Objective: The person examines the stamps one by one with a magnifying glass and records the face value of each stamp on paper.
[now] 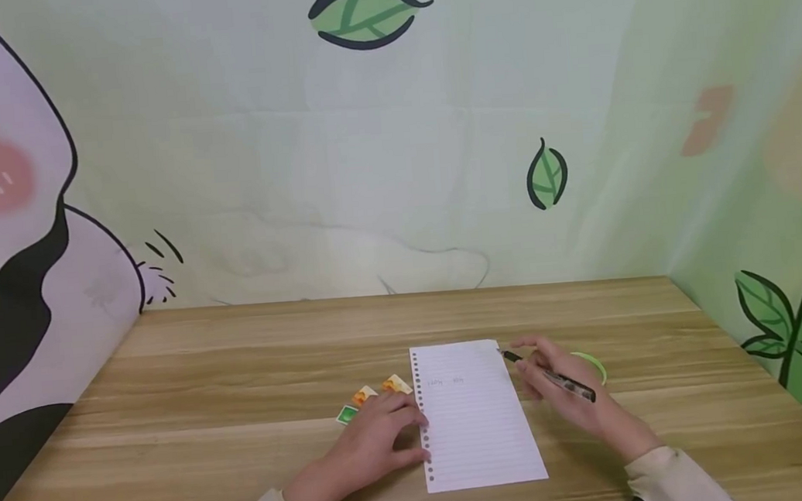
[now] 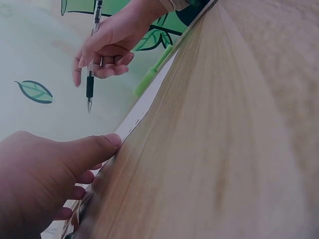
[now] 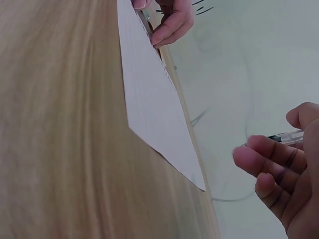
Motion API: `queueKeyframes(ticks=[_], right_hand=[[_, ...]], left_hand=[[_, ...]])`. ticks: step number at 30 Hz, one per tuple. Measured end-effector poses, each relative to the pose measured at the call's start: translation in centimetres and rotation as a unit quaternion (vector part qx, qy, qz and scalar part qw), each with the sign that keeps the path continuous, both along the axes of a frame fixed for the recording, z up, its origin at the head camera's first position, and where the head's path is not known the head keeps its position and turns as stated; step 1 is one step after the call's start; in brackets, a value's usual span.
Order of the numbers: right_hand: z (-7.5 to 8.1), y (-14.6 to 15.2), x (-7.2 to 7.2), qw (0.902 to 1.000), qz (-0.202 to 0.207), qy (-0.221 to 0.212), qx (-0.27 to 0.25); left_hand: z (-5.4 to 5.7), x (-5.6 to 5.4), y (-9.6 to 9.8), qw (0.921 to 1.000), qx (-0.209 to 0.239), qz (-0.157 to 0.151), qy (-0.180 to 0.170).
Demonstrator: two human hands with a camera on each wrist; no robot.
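lined sheet (image 1: 480, 431) on the wooden table (image 1: 241, 355), worked by two hands. from where i stand, the left hand (image 1: 365, 443) lies at the punched left edge, thumb extended, its tips resting on the margin and gripping nothing. the right hand (image 1: 563, 365) pinches a pen (image 1: 573, 386) in a narrow hold; the nib hangs apart from the page, near its upper right corner. faint handwriting (image 1: 459, 381) sits near the top of the sheet, too small to read.

likely faults: the loose page could swivel or slide, since only its left edge is held down; a sideways push of the pen at the free side would be the cause. a thumb pressing inward could also buckle the margin at its row of holes.

surroundings: two orange cards (image 1: 365, 396) and a green card (image 1: 347, 415) lie just beside the left hand, which could knock them if it shifts outward. a light green curved item (image 1: 593, 360) lies behind the right hand, partly hidden, and may catch the knuckles on an outward sweep. at the table's far edge, the backdrop (image 1: 395, 165) with painted leaves rises and closes off reach that way.
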State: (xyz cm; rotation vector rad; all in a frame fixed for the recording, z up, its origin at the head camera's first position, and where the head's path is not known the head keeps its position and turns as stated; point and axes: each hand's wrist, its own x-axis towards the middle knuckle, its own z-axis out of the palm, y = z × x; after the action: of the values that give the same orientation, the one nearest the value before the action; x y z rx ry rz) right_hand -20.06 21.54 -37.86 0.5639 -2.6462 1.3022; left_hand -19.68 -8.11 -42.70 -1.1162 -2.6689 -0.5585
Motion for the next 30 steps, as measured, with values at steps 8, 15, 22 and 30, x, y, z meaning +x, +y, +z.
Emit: queueKeyframes(ticks=[8,15,22,30], right_hand=[[-0.67,0.38,-0.29,0.9935,0.015,-0.086,-0.073],[-0.87,0.51,-0.45,0.9871,0.059,-0.108,-0.102],[-0.75,0.14,-0.37,0.9859,0.038,-0.131,-0.097],[-0.87,0.04,-0.45,0.9859,0.043,-0.138,-0.084]], left_hand=[[0.14,0.04,-0.07,1.0,0.001,0.001,-0.002],[0.19,0.07,-0.07,1.0,0.001,0.001,-0.003],[0.24,0.09,-0.04,1.0,-0.002,0.004,-0.002],[0.29,0.16,-0.02,1.0,-0.006,0.005,-0.003]])
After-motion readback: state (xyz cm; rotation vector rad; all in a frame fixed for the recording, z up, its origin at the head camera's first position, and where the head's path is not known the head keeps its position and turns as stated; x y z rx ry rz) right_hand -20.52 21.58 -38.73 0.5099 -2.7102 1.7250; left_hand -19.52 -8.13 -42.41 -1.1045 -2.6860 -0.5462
